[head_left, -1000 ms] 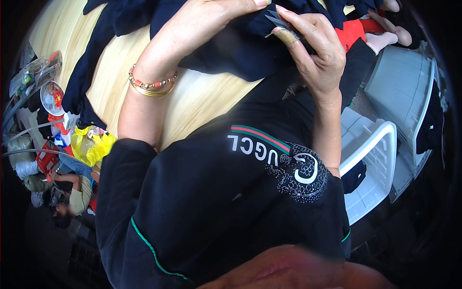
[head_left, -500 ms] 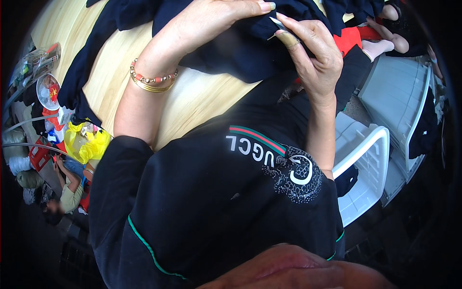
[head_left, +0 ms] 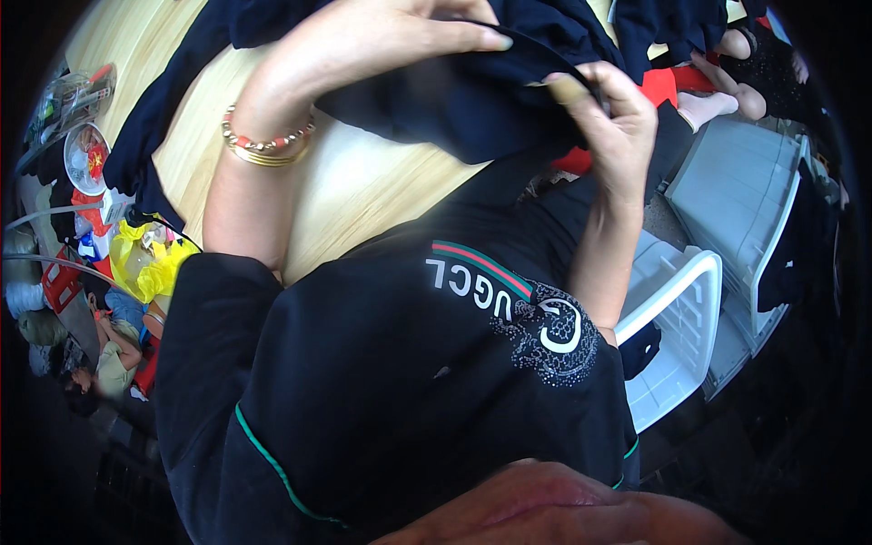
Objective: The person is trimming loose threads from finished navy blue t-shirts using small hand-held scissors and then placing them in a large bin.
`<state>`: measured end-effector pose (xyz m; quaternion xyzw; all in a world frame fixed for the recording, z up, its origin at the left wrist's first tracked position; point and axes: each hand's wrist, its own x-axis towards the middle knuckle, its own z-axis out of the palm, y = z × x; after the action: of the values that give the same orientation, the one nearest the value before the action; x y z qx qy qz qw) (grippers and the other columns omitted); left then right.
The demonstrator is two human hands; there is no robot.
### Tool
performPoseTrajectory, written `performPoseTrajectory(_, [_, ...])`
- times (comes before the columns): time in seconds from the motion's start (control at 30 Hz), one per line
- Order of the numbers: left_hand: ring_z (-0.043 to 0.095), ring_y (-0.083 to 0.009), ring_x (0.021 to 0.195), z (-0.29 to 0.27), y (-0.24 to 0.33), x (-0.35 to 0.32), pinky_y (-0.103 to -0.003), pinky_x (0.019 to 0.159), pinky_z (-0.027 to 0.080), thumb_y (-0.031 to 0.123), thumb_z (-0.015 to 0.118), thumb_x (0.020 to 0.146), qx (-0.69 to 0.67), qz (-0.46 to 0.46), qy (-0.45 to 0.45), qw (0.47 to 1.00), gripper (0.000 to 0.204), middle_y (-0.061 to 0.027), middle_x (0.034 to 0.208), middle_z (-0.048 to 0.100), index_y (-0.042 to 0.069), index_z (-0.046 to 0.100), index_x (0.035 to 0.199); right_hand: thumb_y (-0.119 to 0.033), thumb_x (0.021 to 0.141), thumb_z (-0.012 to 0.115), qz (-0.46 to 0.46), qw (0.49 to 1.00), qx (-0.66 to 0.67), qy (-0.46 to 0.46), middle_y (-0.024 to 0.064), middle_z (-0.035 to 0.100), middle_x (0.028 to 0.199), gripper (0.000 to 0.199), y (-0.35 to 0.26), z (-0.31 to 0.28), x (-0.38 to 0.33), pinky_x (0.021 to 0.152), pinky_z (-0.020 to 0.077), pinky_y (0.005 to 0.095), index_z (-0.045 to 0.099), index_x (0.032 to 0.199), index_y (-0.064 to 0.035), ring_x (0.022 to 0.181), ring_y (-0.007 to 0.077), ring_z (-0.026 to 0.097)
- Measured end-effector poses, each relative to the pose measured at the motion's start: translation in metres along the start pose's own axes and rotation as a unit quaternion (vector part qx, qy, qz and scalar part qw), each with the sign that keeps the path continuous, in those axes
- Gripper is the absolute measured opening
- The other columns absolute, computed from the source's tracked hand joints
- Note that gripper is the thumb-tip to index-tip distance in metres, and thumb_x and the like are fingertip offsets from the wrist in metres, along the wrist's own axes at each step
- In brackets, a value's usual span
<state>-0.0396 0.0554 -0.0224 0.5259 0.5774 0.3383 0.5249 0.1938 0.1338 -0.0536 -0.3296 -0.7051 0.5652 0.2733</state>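
Note:
A dark navy cloth garment [head_left: 436,109] hangs between my two hands above the table. My left hand [head_left: 409,36] pinches its upper edge, the thumb lying along the fold and the fingers partly hidden behind it. At the other end of that edge, my right hand [head_left: 613,118] is closed on the cloth between thumb and fingers. A tan wrap [head_left: 568,89] covers the right thumb, with a small pale tip beside it. Whether a small tool also sits in the right hand, I cannot tell.
More navy cloth [head_left: 186,86] drapes over the pale wooden table [head_left: 354,182]. To the right stand a white plastic basket [head_left: 672,336] and grey bins [head_left: 736,191]. On the left are a clear round tub [head_left: 84,159], a yellow bag [head_left: 150,263] and a person [head_left: 113,350]. Another person's bare legs [head_left: 727,95] show at far right.
Two pale pointed tips that stuck out of my right hand no longer show there. That hand has moved slightly right and down onto the cloth edge, now stretched between both hands.

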Motion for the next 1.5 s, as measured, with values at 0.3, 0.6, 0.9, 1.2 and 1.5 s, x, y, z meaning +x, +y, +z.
performPoseTrajectory(0.3, [0.056, -0.0056, 0.081, -0.018, -0.012, -0.01, -0.02, 0.077, 0.045, 0.012, 0.061, 0.091, -0.162, 0.014, 0.062, 0.985, 0.016, 0.0002, 0.087, 0.067, -0.002, 0.068, 0.093, -0.006, 0.081, 0.074, -0.052, 0.99, -0.037, 0.127, -0.0011, 0.064, 0.082, 0.018, 0.017, -0.016, 0.016, 0.069, 0.0464, 0.0187, 0.065, 0.095, 0.0001, 0.077, 0.0053, 0.058])
performPoseTrajectory(0.6, [0.057, -0.0067, 0.083, -0.012, -0.028, -0.002, -0.021, 0.077, 0.045, 0.011, 0.059, 0.092, -0.192, 0.061, 0.05, 0.978, 0.017, -0.0011, 0.087, 0.067, -0.003, 0.068, 0.095, -0.025, 0.074, 0.077, -0.349, 0.875, -0.329, 0.063, 0.0023, 0.056, 0.076, 0.039, -0.01, 0.033, 0.018, 0.055, 0.046, 0.029, 0.067, 0.111, -0.0171, 0.065, 0.0179, 0.057])
performPoseTrajectory(0.9, [0.058, -0.007, 0.082, -0.01, -0.023, -0.005, -0.02, 0.077, 0.046, 0.01, 0.056, 0.094, -0.153, 0.068, 0.059, 0.984, 0.018, -0.0024, 0.088, 0.068, -0.003, 0.067, 0.095, -0.009, 0.07, 0.078, -0.242, 0.929, -0.278, 0.023, 0.01, 0.054, 0.073, 0.038, -0.03, 0.051, 0.025, 0.055, 0.0431, 0.0306, 0.067, 0.107, -0.005, 0.061, 0.0235, 0.055])
performPoseTrajectory(1.2, [0.06, -0.0085, 0.089, -0.008, -0.017, -0.001, -0.022, 0.084, 0.047, 0.018, 0.058, 0.095, 0.052, 0.092, 0.01, 0.994, 0.021, -0.0015, 0.091, 0.066, 0.0, 0.065, 0.104, -0.006, 0.075, 0.072, -0.274, 0.942, -0.179, 0.07, 0.0055, 0.056, 0.072, 0.028, 0.009, 0.027, 0.027, 0.057, 0.0435, 0.0284, 0.072, 0.103, -0.0109, 0.064, 0.0181, 0.055])
performPoseTrajectory(1.5, [0.062, -0.0295, 0.074, -0.005, 0.04, -0.011, -0.036, 0.067, 0.047, 0.013, 0.069, 0.078, 0.243, 0.155, -0.131, 0.949, 0.017, -0.014, 0.08, 0.063, -0.002, 0.067, 0.087, -0.008, 0.083, 0.071, -0.112, 0.975, 0.009, 0.19, 0.0009, 0.057, 0.087, 0.032, 0.022, -0.048, -0.014, 0.074, 0.0407, 0.02, 0.065, 0.114, -0.001, 0.081, 0.0074, 0.053])
